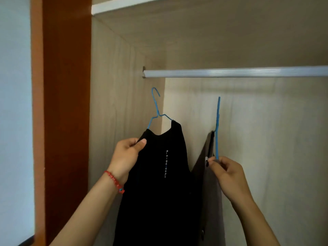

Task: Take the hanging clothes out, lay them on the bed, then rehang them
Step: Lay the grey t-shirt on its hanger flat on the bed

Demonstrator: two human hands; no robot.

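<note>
Pale wood-grain panels line the open wardrobe (pixel 248 41), with an orange-brown door edge (pixel 65 103) at the left and a silver metal hanging rail (pixel 230 72) running across the top, bare of hangers in view.

Below the rail hang the two garments, both off it and held up by the person. Largest is the black T-shirt with white lettering down its front (pixel 159 183), carried on a thin blue wire hanger (pixel 156 107) whose hook sits free just under the rail's left end. Beside it, to the right, is a grey-brown buttoned garment (pixel 209 192) on a second blue wire hanger (pixel 217 125), seen edge-on.

Whether the clothes are coming out or going back cannot be told; hooks raised toward the rail suggest rehanging, and either way the next move calls for lifting each hook cleanly over the rail.

The left hand (pixel 126 157), a red bead bracelet (pixel 114 181) at its wrist, grasps the black shirt's shoulder, thumb pressed over the cloth. The right hand (pixel 229 176) pinches the second hanger's lower wire between thumb and fingertips.
</note>
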